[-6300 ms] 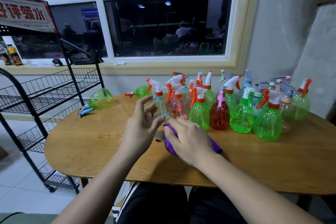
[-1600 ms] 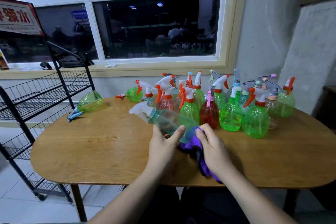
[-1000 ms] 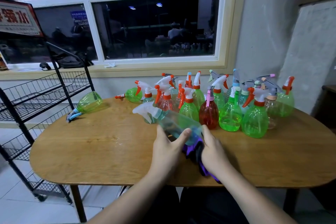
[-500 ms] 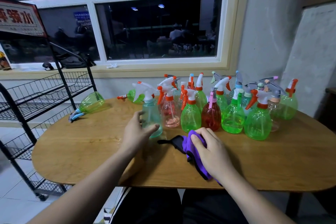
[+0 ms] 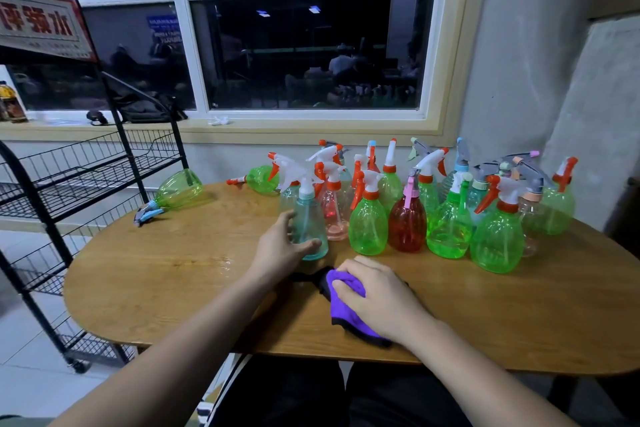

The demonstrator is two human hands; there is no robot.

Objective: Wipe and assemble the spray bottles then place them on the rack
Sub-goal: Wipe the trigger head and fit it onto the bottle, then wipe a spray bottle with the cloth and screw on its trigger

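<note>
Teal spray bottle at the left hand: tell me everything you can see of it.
The pale teal translucent plastic spray bottle stands upright on the wooden table, at the front of the bottle cluster, a pink translucent bottle close behind on its right. Its body widens toward the base; no liquid shows inside. A white trigger head is fitted on the neck, nozzle pointing left. The left hand holds the lower body, thumb across the front. A purple cloth lies just in front of it.
</note>
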